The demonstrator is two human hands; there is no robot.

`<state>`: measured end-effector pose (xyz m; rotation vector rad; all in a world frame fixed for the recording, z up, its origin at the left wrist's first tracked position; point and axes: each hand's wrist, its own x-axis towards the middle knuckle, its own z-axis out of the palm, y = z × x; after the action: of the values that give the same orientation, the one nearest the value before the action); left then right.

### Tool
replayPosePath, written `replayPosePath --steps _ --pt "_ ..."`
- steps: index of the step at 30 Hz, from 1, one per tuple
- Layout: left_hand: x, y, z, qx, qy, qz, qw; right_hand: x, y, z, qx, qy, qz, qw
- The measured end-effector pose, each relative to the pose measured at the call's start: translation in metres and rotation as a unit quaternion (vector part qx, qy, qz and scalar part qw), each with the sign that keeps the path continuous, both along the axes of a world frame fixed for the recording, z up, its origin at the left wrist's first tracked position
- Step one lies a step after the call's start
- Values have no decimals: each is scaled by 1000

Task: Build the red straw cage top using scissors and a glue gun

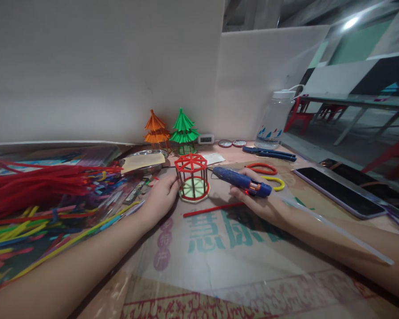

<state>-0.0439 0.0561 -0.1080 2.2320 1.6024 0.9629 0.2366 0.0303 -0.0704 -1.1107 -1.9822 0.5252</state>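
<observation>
A small red frame with thin brown posts and a pale green round base stands upright in the middle of the table. My left hand is closed at its left side, fingertips on the posts. In my right hand is a blue glue gun, its tip pointing left at the upper right edge of the frame. A long translucent glue stick trails from the gun over my right forearm. On the table in front of the frame lies a red strip, its right end reaching my right hand.
Fuzzy coloured stems pile up at the left. Behind stand orange and green pagodas, with a metal dish nearby. Rightward are scissors, a blue cutter, a bottle and a phone.
</observation>
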Motion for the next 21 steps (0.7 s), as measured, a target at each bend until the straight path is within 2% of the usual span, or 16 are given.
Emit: replayPosePath --steps 14,21 --pt "-1 0 1 -7 8 26 1000 2 5 -13 31 -8 37 999" --pt "0 -1 2 -2 14 16 1000 -1 3 -4 49 -11 8 999"
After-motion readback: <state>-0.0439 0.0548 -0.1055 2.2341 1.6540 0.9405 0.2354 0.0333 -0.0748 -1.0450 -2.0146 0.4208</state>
